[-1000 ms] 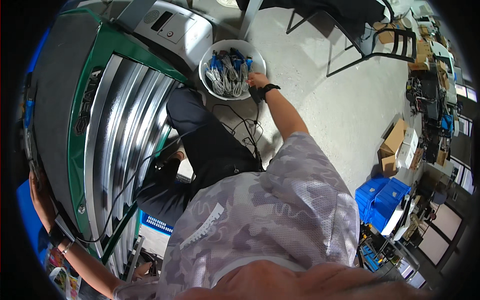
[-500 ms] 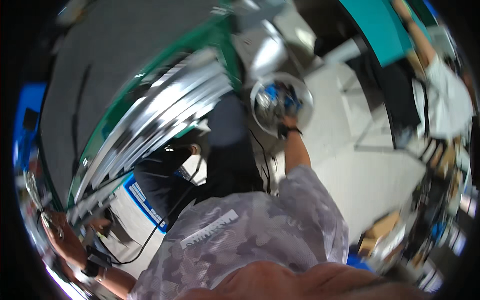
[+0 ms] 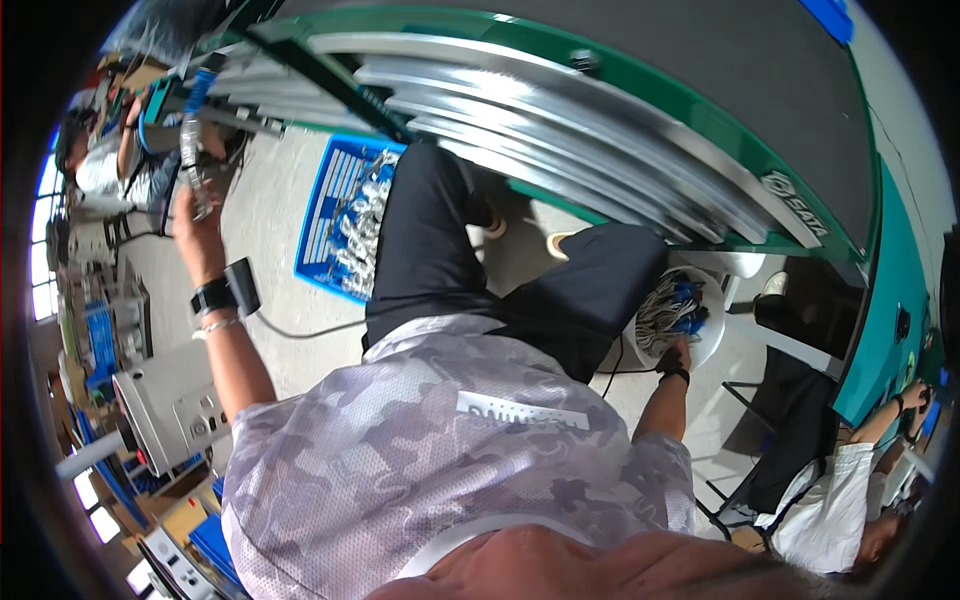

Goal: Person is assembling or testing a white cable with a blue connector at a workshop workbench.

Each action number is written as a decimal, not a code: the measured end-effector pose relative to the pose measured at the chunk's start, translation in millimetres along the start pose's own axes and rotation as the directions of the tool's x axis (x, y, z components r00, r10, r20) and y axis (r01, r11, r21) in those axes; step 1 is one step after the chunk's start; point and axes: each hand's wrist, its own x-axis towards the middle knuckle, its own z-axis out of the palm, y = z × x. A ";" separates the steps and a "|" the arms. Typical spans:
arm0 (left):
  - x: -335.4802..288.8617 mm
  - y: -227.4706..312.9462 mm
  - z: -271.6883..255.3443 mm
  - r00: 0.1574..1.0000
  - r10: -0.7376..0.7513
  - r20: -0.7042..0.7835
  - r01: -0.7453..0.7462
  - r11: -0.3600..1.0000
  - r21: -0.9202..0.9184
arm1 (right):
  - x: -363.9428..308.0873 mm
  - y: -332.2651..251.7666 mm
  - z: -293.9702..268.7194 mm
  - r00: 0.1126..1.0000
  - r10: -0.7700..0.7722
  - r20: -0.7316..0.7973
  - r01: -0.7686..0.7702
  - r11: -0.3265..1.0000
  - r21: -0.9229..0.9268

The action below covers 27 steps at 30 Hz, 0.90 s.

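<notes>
My left hand [image 3: 200, 230] is raised at the left, its fingers closed around the lower end of a bundled pale cable [image 3: 193, 145] with a blue end that points up. Below it stands a blue slotted basket [image 3: 314, 215] holding several similar cable bundles [image 3: 355, 230] with blue plugs. Far to the right, my right hand [image 3: 678, 356] reaches down over the near rim of a round white bucket [image 3: 712, 345]. Grey cables with blue plugs [image 3: 660, 315] fill part of that bucket. Its fingertips are hidden among them, so their grip does not show.
A green-framed bench [image 3: 480, 30] with a dark top and silver drawer fronts [image 3: 520, 110] stands in front of my knees. Co-workers sit at the far left [image 3: 110, 165] and lower right [image 3: 830, 510]. A thin black cord [image 3: 310, 335] runs from my left wrist device.
The view has swung, bringing the blue basket and its cable bundles into full sight. My left hand still holds the cable, now higher in the picture. My right hand remains at the bucket.
</notes>
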 end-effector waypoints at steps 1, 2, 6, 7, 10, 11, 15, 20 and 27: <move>-2.2 -17.3 -18.3 0.998 -0.059 -0.018 0.060 0.997 0.045 | -19.1 -12.9 18.9 1.000 0.001 -0.022 -0.003 0.996 -0.091; -6.6 -48.0 -41.2 0.991 -0.124 -0.043 0.127 0.989 0.078 | -37.5 -22.4 34.9 0.999 -0.011 -0.043 0.003 0.982 -0.188; -1.2 -242.6 -148.8 0.833 -0.486 0.264 0.250 0.756 0.605 | -78.7 -37.8 67.9 0.980 -0.104 -0.168 0.099 0.994 -0.042; -18.8 -272.7 -136.2 0.743 -0.658 0.119 0.576 0.720 0.387 | -97.0 -43.6 69.0 0.988 -0.122 -0.091 0.128 0.990 0.059; -66.1 -326.4 -102.6 0.554 -0.822 -0.134 0.832 0.550 0.071 | -135.2 -55.0 74.6 0.991 -0.117 -0.062 0.122 0.989 0.079; -62.0 -348.4 -135.5 0.522 -0.849 -0.078 0.853 0.521 0.035 | -141.0 -50.1 82.0 0.997 -0.051 -0.053 0.056 0.992 0.109; -55.7 -374.9 -101.2 0.456 -0.890 0.028 0.873 0.441 -0.209 | -169.4 -60.7 68.9 0.992 -0.112 -0.062 0.116 0.991 0.062; -46.0 -401.3 -73.6 0.512 -0.857 0.062 0.857 0.503 -0.114 | -183.2 -77.9 62.4 0.974 -0.190 -0.125 0.193 0.981 0.017; -13.3 -418.6 -80.9 0.591 -0.805 0.042 0.805 0.593 0.029 | -254.1 -158.1 61.5 0.896 -0.334 0.292 0.357 0.934 -0.027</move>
